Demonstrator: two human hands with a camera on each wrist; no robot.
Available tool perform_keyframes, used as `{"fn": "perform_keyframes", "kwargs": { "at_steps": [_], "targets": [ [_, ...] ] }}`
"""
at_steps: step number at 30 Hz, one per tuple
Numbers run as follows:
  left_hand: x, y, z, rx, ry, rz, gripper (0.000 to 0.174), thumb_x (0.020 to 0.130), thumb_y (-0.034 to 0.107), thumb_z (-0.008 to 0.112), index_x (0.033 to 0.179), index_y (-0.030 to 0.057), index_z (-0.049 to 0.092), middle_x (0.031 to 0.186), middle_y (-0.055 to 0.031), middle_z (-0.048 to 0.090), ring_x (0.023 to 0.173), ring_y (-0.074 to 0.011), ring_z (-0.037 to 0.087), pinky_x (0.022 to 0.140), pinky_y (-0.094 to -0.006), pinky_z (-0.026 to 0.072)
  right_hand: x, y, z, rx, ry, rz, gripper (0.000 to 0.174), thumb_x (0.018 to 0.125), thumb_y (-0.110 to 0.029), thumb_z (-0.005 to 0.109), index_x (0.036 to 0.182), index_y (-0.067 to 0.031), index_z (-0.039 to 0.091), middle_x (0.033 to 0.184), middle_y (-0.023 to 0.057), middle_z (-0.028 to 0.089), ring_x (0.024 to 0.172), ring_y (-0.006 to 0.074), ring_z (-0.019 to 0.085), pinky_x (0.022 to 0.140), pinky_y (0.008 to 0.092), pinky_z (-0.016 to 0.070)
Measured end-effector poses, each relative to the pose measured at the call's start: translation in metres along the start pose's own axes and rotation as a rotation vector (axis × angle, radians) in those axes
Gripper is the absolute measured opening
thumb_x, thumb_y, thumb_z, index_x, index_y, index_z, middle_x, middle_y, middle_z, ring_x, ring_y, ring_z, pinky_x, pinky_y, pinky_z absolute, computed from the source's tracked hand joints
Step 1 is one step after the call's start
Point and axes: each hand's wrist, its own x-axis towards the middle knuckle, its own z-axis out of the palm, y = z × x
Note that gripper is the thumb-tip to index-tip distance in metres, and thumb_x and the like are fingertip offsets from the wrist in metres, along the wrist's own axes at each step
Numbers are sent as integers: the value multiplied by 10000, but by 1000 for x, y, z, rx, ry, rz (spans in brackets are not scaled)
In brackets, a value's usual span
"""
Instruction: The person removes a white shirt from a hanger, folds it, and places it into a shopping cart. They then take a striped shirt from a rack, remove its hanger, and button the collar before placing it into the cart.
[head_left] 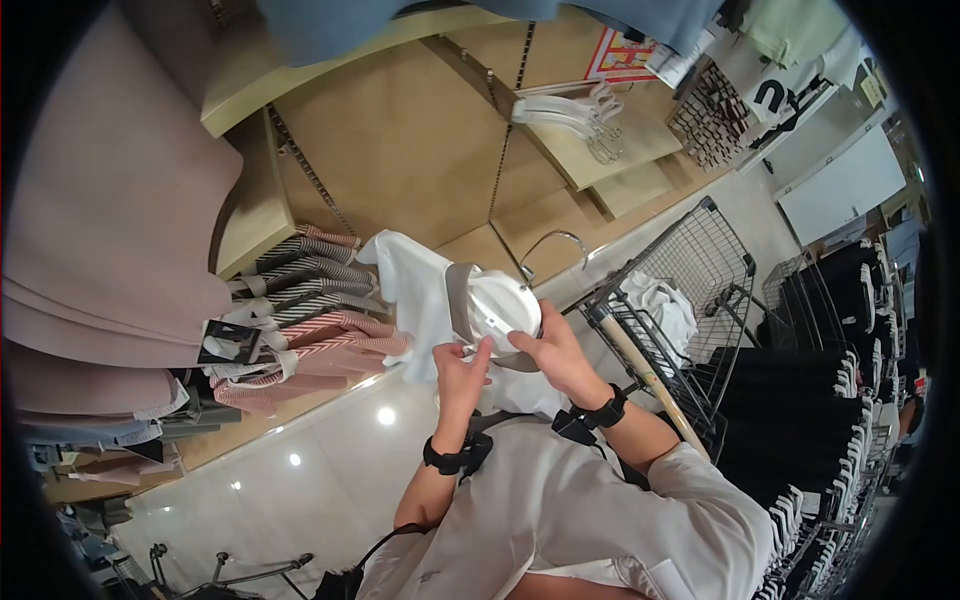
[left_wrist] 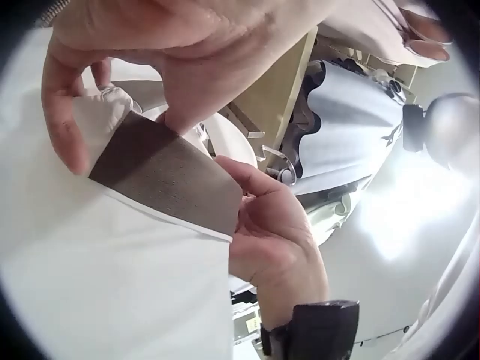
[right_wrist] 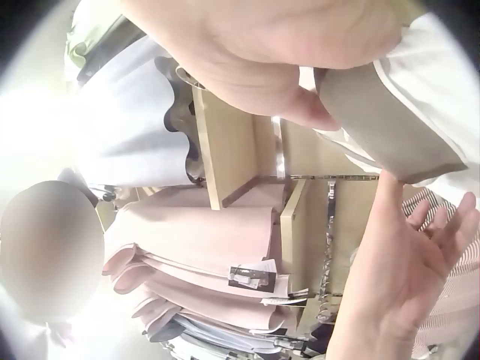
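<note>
Head view: over there a white shirt (head_left: 418,278) with a grey collar (head_left: 462,302) hangs between the person's left hand (head_left: 463,383) and right hand (head_left: 560,352), just beside striped shirts (head_left: 322,300). Left wrist view: the left hand's grip is narrow, pinching the collar. Right wrist view: the right hand pinches it too, pink clothes (right_wrist: 214,232) beyond.

Held garment (head_left: 415,285): smooth matt cloth | its band (left_wrist: 169,172): matt cloth | hanger hook (head_left: 556,234): glossy metal | shelf (head_left: 600,152): smooth matt wood | floor (head_left: 335,435): glossy
</note>
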Motion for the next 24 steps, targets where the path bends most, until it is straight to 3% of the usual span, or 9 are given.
{"fn": "perform_keyframes", "kwargs": {
  "at_steps": [3,5,7,10,13,19,21,23,24],
  "targets": [
    [-11,-3,19,9,168,72,458,856,317,714,967,-77,510,837,-129,591,661,-188,612,443,-298,525,-5,14,-22,134,-50,-68,407,811,-104,679,1126,82,501,1030,141,622,955,187,590,836,296,477],
    [-22,9,20,-210,-223,-239,262,902,150,616,946,-78,494,777,-138,585,613,-188,633,486,-306,545,-12,13,-42,123,-146,-1,422,819,-115,674,1143,88,495,1059,153,622,961,180,591,838,298,478],
    [-40,10,35,-253,-242,-201,203,906,120,574,938,-74,523,770,-116,604,582,-168,628,492,-284,533,-13,22,-57,140,-192,-10,424,818,-139,691,1132,79,509,1049,152,627,949,177,595,830,297,481],
    [-80,26,63,-51,-68,82,92,895,81,574,915,-8,561,696,-33,595,524,-107,554,479,-242,461,-11,28,-84,75,-241,-27,433,814,-196,727,1106,62,540,1018,148,640,920,170,604,813,295,486],
    [-106,20,80,241,47,276,149,879,131,623,901,-9,577,617,-58,570,540,-133,570,509,-305,441,-25,35,-100,18,-286,-18,455,802,-282,767,1067,42,586,977,144,656,895,164,616,796,292,491],
    [-141,3,109,408,131,336,188,876,163,641,866,-16,584,628,-126,592,546,-227,577,536,-360,449,-37,61,-125,-135,-368,6,564,767,-352,791,1062,87,595,956,150,662,902,156,618,768,304,498],
    [-150,-10,113,446,141,345,186,880,165,636,871,-16,591,638,-138,600,546,-247,576,540,-370,452,-35,67,-130,-141,-578,127,602,752,-379,797,1046,108,602,922,154,665,879,153,618,741,309,501],
    [-151,-31,114,452,104,325,152,918,129,612,908,-23,603,622,-36,565,543,-82,492,512,-263,417,-32,97,-129,-122,-608,76,599,770,-396,772,1041,114,613,912,166,670,840,170,629,721,315,502],
    [-151,-36,113,459,97,328,152,918,129,612,908,-23,603,622,-36,565,543,-82,492,512,-263,417,-32,103,-128,-142,-640,37,597,780,-405,757,1042,113,616,914,172,671,828,186,636,716,318,502]
  ]
}}
